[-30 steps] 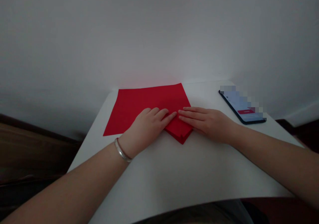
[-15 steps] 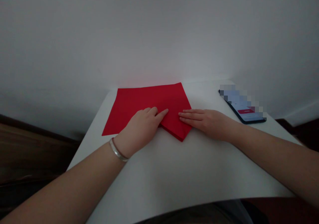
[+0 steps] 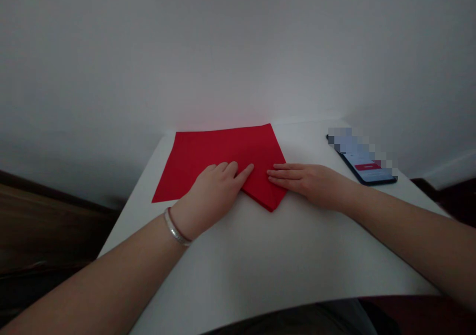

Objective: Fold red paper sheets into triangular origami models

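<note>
A sheet of red paper (image 3: 219, 149) lies on the white table with its near right corner folded over, forming a point toward me. My left hand (image 3: 214, 191) presses on the paper left of the fold. Its thumb is stretched out onto the folded part, apart from the other fingers, which are bent with their tips hidden. Flat on the right edge of the folded part lies my right hand (image 3: 307, 183), fingers straight and close together. Neither hand grips the paper between its fingers. A silver bracelet (image 3: 174, 229) circles my left wrist.
A phone (image 3: 366, 161) with its screen lit lies on the table's right side, partly blurred out. The white table (image 3: 275, 260) meets a plain wall (image 3: 238, 52) at the back. Brown wood (image 3: 44, 221) stands beyond the left edge.
My left thumb has slid slightly to the right across the fold. The right hand, the paper and the phone stay almost where they were.
</note>
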